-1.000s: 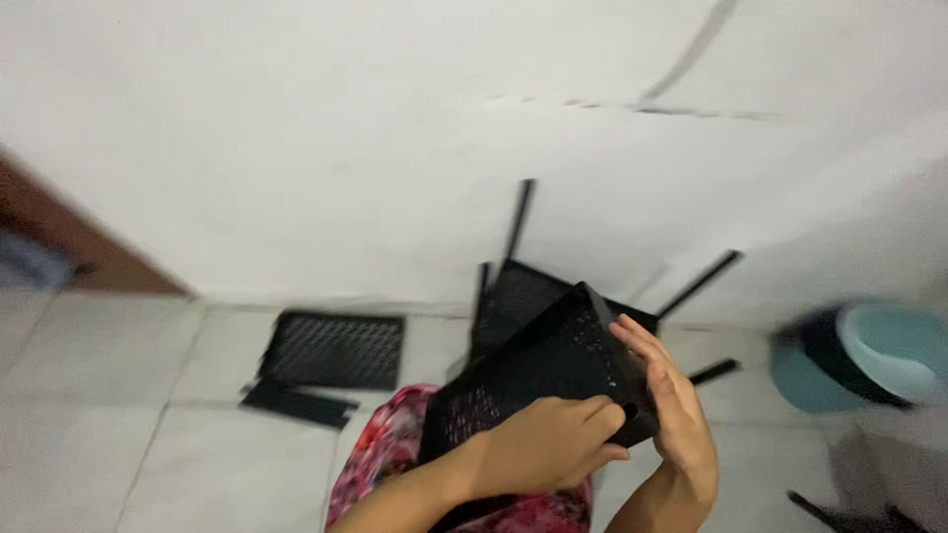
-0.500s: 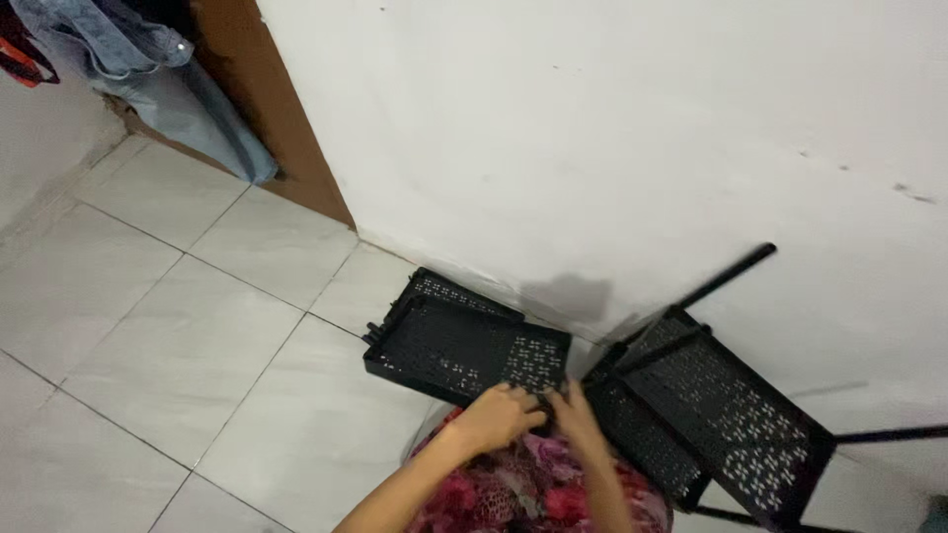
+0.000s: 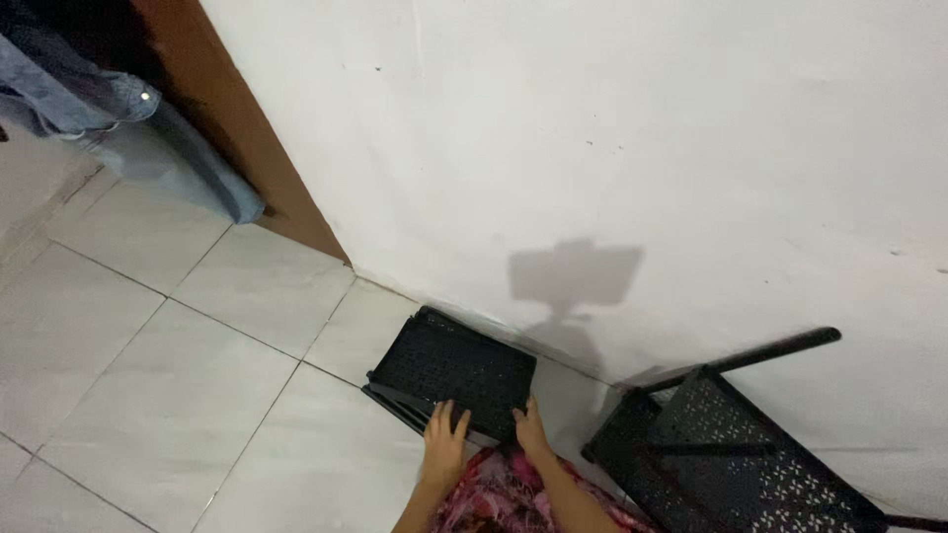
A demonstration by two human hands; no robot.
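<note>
Two hands rest on a black perforated panel lying flat on the tiled floor against the white wall. The left hand presses its spread fingers on the near edge; the right hand lies open beside it. A black perforated rack stands to the right, well apart.

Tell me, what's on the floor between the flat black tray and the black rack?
Nothing: between the flat black tray and black rack, the head view shows only bare white tile.
</note>
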